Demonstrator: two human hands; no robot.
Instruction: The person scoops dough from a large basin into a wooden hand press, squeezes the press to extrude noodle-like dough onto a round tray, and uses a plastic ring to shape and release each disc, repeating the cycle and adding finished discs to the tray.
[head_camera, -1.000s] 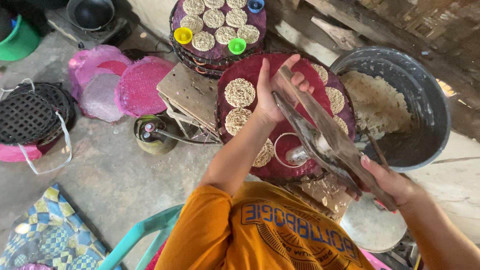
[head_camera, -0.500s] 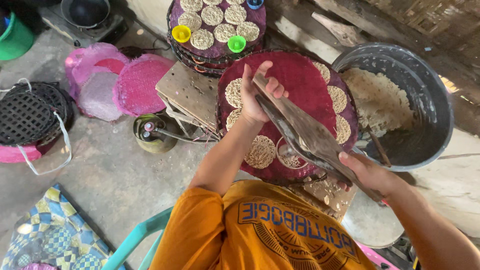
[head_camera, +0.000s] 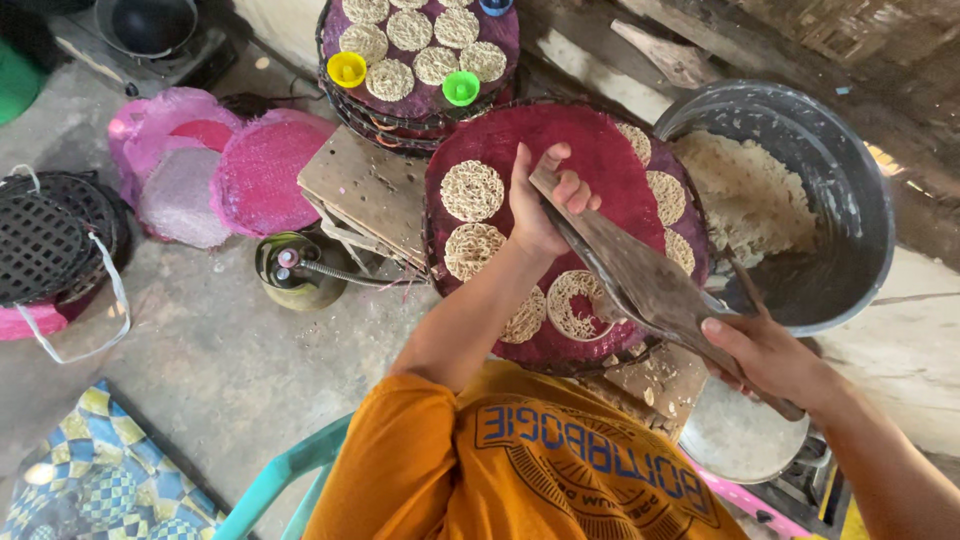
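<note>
A round dark-red woven tray (head_camera: 590, 150) lies in front of me with several flat noodle discs (head_camera: 472, 190) set around its edge. Across it I hold a long flat metal spatula (head_camera: 650, 285). My right hand (head_camera: 770, 355) grips its handle end at the lower right. My left hand (head_camera: 545, 200) is curled around the far tip of the blade, above the tray's middle. One noodle disc (head_camera: 575, 305) lies just under the blade near the tray's front edge.
A big grey basin (head_camera: 870, 190) with pale noodle mass stands at the right. A second filled tray (head_camera: 500, 30) holds a yellow cup (head_camera: 347, 68) and a green cup (head_camera: 461, 87). To the left are a wooden board (head_camera: 365, 190), a gas canister (head_camera: 290, 270), pink mesh covers (head_camera: 265, 170) and a black basket (head_camera: 45, 235).
My left hand's fingers, spread along the blade a second ago, are now curled around its tip. The spatula has dropped lower and closer to the tray.
</note>
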